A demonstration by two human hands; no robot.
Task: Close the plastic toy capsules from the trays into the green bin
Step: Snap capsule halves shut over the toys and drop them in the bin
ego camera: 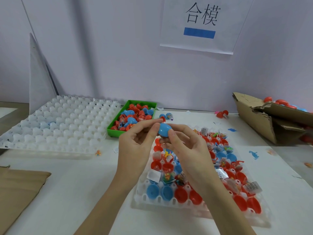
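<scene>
Capsule, blue, is sitting mid-frame above the tray, both hands pinching it: left hand fingertips on its left end, right hand thumb on its lower right. Likely light, stiff, slick shell; best squeezing at the ends. Tray is holding open red and blue halves with toys. Bin, upper centre, is holding closed capsules. White tray at left is looking mostly empty.

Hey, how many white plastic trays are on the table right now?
2. One empty white tray lies at the left, beside the green bin. The other tray, loaded with red and blue capsule halves, lies under the hands. More could be hidden or stacked underneath.
</scene>
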